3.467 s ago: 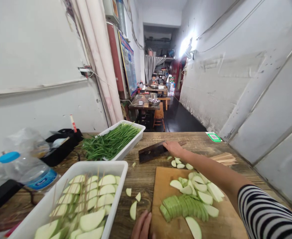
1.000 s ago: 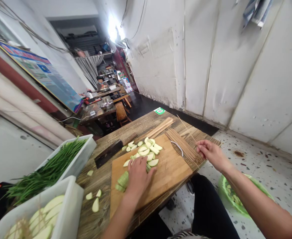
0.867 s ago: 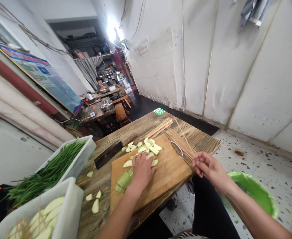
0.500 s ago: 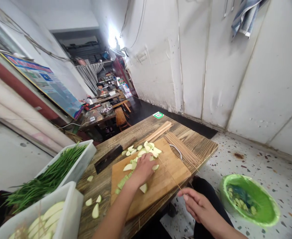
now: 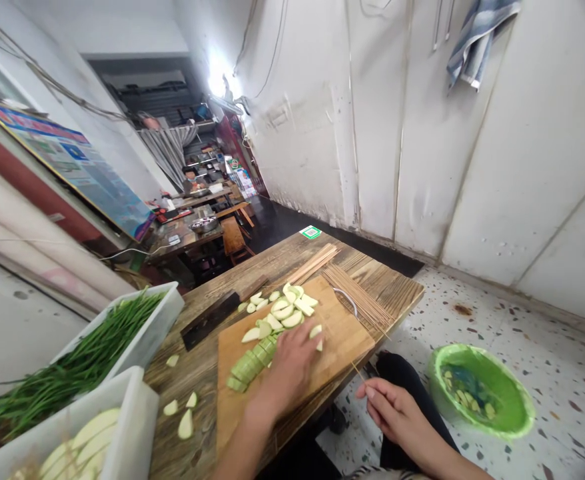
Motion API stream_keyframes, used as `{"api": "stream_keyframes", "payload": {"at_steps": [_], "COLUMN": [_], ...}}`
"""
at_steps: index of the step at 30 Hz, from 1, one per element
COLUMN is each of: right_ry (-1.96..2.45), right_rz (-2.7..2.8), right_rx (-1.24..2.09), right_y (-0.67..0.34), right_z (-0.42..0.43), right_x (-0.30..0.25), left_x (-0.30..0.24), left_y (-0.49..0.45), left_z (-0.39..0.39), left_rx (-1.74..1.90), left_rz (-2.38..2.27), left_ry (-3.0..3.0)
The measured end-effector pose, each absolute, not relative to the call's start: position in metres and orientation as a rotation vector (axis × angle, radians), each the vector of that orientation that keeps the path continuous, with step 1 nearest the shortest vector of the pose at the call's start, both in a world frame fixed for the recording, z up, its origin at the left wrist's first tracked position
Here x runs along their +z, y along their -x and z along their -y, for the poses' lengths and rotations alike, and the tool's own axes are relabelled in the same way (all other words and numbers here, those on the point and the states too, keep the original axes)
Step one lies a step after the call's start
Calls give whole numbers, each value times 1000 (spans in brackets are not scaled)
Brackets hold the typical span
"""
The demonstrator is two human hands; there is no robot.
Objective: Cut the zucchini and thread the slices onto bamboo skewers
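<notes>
My left hand (image 5: 290,365) lies on the wooden cutting board (image 5: 345,337), fingers together, with their tips pinching a pale green vegetable slice (image 5: 316,331). A fanned row of green-skinned slices (image 5: 250,360) sits just left of that hand, and a loose pile of slices (image 5: 283,308) lies at the board's far end. My right hand (image 5: 397,415) is below the table edge over my lap, pinched on a thin bamboo skewer (image 5: 358,371) that points up toward the board.
A dark cleaver (image 5: 210,319) lies left of the board. Loose bamboo skewers (image 5: 360,300) cover the table's right corner. White trays hold green chives (image 5: 92,357) and skewered slices (image 5: 85,443). A green basin (image 5: 480,393) with scraps stands on the floor at right.
My right hand took a skewer from the bundle and drew it back below the table edge. My left hand slid from the slice pile toward the board's near right side.
</notes>
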State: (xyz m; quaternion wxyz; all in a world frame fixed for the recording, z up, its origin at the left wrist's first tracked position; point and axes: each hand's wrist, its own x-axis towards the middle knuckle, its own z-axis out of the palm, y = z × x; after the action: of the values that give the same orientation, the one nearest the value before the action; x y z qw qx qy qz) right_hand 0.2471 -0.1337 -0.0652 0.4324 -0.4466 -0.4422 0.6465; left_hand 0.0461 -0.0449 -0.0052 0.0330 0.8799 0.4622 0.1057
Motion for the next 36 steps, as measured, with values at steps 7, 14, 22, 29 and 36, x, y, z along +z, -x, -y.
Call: {"api": "stream_keyframes", "payload": {"at_steps": [7,14,22,29,36], "right_ry": [1155,1193,1160,1047,1063], "right_rz": [1122,1127,1441,1796,1815], "right_rx": [1523,1393,1349,1051,1173], "right_y": [-246,-252,-247,-224,-212], "right_z": [135,135,138,133,132], "right_x": [-62,-72,-53,-32,-21], "left_x": [-14,-34,-28,6,3], "left_y": [-83,-92,-68,-22,-10], "left_z": [47,47,50,57,64], "left_rx": [356,699,1327,1426,1451], "left_rz": [-2143,-1788,-1370,-982,-871], "left_ry": [-2450,-2321,-1139,-388,-73]}}
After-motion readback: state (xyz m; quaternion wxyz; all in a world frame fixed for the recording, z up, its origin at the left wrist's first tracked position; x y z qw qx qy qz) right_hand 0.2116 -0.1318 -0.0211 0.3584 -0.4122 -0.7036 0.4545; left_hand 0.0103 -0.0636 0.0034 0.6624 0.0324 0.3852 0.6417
